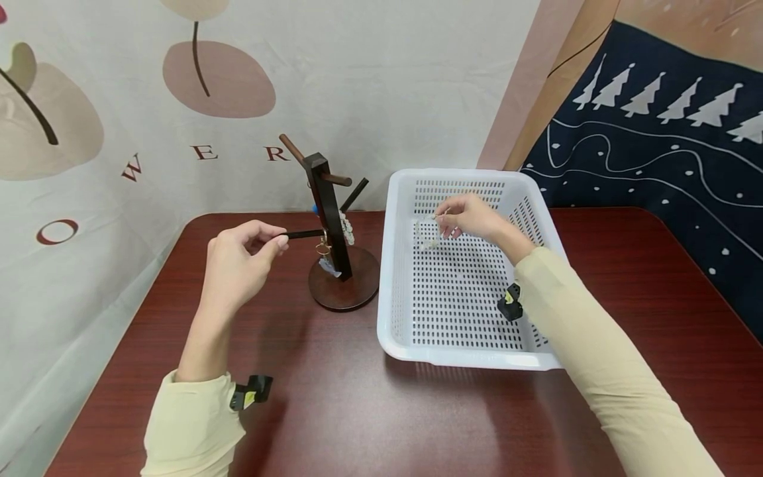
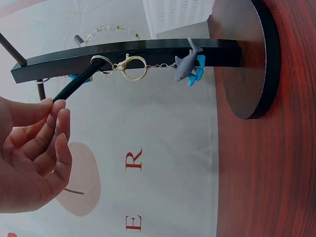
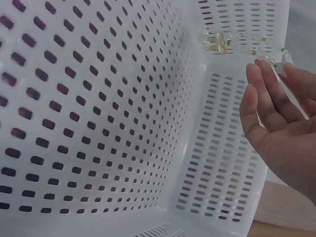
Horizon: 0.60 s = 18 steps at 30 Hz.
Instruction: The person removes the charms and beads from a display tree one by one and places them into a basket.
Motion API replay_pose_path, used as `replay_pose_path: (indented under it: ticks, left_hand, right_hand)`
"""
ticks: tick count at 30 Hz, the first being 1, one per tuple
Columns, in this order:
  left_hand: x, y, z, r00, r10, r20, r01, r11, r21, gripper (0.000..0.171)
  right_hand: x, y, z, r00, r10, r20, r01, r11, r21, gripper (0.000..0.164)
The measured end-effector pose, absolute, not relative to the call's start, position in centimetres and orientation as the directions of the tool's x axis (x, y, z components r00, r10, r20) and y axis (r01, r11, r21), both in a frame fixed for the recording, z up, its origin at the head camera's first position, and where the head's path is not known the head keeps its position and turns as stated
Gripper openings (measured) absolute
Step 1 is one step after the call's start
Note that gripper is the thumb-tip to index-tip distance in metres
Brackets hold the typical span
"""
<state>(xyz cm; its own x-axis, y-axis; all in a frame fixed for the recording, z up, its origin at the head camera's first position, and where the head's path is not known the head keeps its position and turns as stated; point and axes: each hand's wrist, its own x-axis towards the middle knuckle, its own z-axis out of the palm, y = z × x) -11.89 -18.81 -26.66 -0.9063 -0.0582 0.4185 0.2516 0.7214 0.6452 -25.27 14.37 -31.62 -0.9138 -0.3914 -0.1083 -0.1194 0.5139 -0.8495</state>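
Note:
My left hand (image 1: 238, 262) pinches the free end of a black peg (image 1: 304, 234) low on a dark wooden stand (image 1: 324, 199). From that peg hangs a keychain with a gold clasp (image 2: 132, 68) and a grey shark charm (image 2: 185, 66) with blue pieces. Over the white basket (image 1: 387, 278), my right hand (image 1: 473, 217) holds a clear beaded bracelet (image 3: 220, 43) between thumb and fingertips; it has green beads and a gold bow charm, and dangles inside the basket walls. On the stand's far side hangs a pale beaded loop (image 1: 347, 228).
The stand's round base (image 1: 352, 298) sits just left of the basket on the reddish-brown table (image 1: 334, 411). Upper brown pegs (image 1: 292, 148) stick out from the post. Behind the table hangs a printed cloth (image 1: 357, 79), with a navy tree-patterned cloth (image 1: 656, 146) at right.

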Motion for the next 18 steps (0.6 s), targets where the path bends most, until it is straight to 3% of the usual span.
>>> replay_pose_path:
  ticks: [18]
  left_hand:
    - [-11.89, -18.81, -26.64, -0.905, -0.061, 0.421, 0.251, 0.721, 0.646, 0.009]
  right_hand:
    - [-25.21, 14.36, -32.70, -0.904, -0.384, -0.189, -0.075, 0.576, -0.814, 0.021]
